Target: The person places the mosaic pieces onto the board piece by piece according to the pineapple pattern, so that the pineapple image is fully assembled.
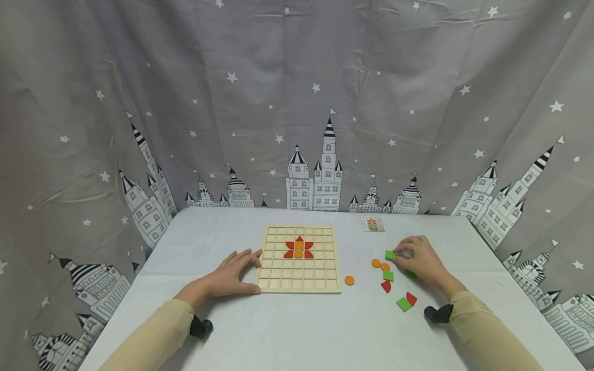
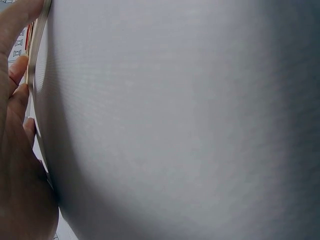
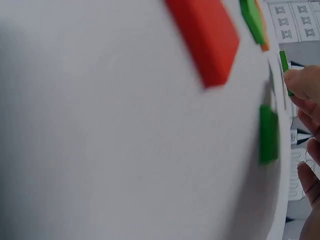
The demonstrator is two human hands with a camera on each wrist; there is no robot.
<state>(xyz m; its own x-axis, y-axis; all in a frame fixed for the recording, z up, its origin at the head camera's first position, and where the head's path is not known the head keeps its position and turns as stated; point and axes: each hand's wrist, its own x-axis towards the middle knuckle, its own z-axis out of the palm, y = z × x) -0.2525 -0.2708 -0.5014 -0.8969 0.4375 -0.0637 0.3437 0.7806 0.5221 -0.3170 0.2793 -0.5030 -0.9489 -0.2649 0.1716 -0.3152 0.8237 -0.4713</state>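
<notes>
"Why is the left hand point(image 1: 229, 274) at the square, pale wooden grid board point(image 1: 299, 284)?"

"Probably to steady it. The flat red and orange pieces point(image 1: 299, 246) sit in cells well inward of that hand, so a nudge might shift them."

"Is it gripping?"

"Not curled, no: thumb and fingers are spread wide, touching only the board's left side."

"And the right hand point(image 1: 419, 262)?"

"Pinching a flat green square tile point(image 1: 389, 255). Thumb and fingertips are nearly together, just the tile between them. It's held by one side, perhaps to leave the rest free."

"What's around that pinch?"

"Two orange round discs point(image 1: 376, 263) just left and nearer the person; past them, a second green square tile point(image 1: 388, 276) and a red quarter-round piece point(image 1: 386, 286). Another green piece point(image 3: 268, 135) lies below the hand. Beyond the pinch, leftward, is a small white printed card point(image 1: 373, 224), perhaps set there so neither hand covers it."
</notes>
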